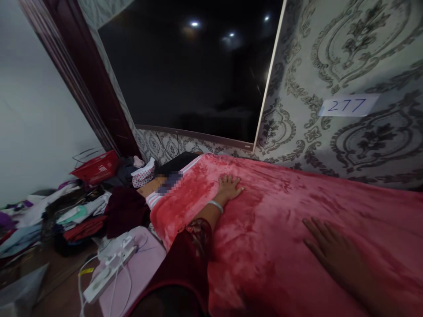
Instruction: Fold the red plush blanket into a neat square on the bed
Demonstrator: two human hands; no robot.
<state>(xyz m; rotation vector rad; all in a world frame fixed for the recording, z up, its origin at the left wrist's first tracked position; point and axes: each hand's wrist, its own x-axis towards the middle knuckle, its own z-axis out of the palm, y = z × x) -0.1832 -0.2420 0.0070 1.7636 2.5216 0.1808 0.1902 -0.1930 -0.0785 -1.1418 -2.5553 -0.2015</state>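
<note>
A red plush blanket (264,229) with blotchy lighter and darker patches lies spread over a long surface below the wall. My left hand (228,187) rests flat on it, fingers spread, with a pale bracelet at the wrist and a dark red sleeve behind. Lower right, my right hand (332,244) lies palm down on the blanket, its fingers stretched out. Neither hand grips anything. At the blanket's far left end is a striped white edge (152,199). What lies beneath the blanket is hidden.
A large dark television (194,66) hangs on the patterned wall, beside a paper label (348,105) reading 277. To the left are piles of clothes (82,215) and a red basket (97,167). A white power strip (109,273) with cables lies on a pink surface (148,248).
</note>
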